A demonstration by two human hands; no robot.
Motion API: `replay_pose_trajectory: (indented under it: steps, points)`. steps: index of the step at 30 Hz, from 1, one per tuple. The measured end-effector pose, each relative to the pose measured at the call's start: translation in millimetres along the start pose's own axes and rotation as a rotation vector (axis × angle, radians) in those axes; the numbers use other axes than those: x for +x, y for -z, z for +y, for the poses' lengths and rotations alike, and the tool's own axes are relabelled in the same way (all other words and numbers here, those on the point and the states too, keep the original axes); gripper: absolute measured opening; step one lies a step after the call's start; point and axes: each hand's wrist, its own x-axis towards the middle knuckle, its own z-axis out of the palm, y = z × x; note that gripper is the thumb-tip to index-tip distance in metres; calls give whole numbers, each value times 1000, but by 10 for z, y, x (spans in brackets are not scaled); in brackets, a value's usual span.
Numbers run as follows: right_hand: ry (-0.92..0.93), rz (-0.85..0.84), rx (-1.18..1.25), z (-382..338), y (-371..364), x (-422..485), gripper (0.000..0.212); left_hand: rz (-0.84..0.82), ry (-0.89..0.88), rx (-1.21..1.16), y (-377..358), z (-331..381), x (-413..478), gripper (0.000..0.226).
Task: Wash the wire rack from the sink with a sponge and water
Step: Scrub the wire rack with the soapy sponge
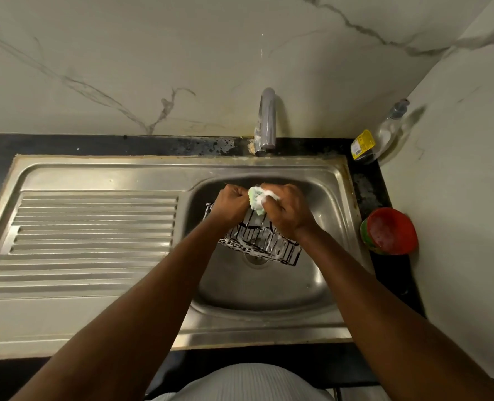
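Forearms (164, 285) over rim (269, 334); sponge (256, 199), rack (266, 241) mid-basin

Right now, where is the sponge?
Head view, centre: the sponge is pinched in the right hand above the sink basin, pressed on the wire rack beside the left hand.

Both hands are over the stainless steel sink basin (321, 285). The left hand (232, 204) grips the top edge of the black wire rack (264, 241), its bars streaked with white foam, above the drain. The right hand (287, 209) squeezes a soapy green-and-white sponge (256, 200) against the rack. The chrome tap (266, 123) stands behind, a red plastic bowl (392, 230) sits at right.
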Motion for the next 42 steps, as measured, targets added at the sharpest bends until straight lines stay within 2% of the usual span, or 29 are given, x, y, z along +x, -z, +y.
replay_pose_trajectory:
  steps: [2, 6, 11, 14, 16, 18, 20, 22, 24, 28, 30, 31, 33, 37, 40, 42]
  points:
    - [5, 4, 13, 0, -1, -25, 23, -29, 11, -48, -4, -55, 19, 64]
    - [-105, -21, 78, 46, 2, -103, 47, -50, -13, -116, 29, 34, -50, 67]
    - [-211, -110, 211, 122, 80, -196, 30, -16, -3, -198, 98, 31, -83, 73]
    - [-300, -127, 258, 252, 157, -257, 38, 60, 64, -248, 190, 145, -152, 57]
    - [-238, -131, 138, 316, 232, -296, 35, 91, 97, -239, 265, 167, -176, 38]
    - [-191, -119, 22, 380, 291, -347, 40, 129, 110, -228, 310, 138, -172, 36]
    - [-205, -105, 21, 443, 326, -366, 40, 135, 124, -248, 316, 100, -172, 34]
    - [-216, -106, 66, 439, 309, -348, 28, 141, 121, -297, 343, 60, -161, 32]
    - [-265, -44, 217, 361, 242, -302, 25, 150, 134, -347, 363, 19, -142, 35]
    - [-460, 92, 559, 160, 69, -216, 43, 230, 244, -559, 323, -69, -147, 28]
    - [-479, 127, 549, 117, 13, -153, 37, 253, 271, -612, 272, -36, -157, 25]
    - [-453, 122, 485, 131, -15, -125, 45, 259, 275, -611, 261, -5, -170, 24]
    - [-435, 126, 433, 166, -58, -76, 57, 235, 282, -578, 278, 40, -203, 26]
    - [-484, 248, 394, 261, -64, 13, 46, 120, 186, -378, 427, 124, -153, 44]
    - [-505, 260, 267, 220, -78, 106, 40, 14, -41, 70, 438, 322, -82, 58]
    - [-547, 270, 164, 158, -70, 181, 39, 20, -224, 398, 364, 466, -89, 52]
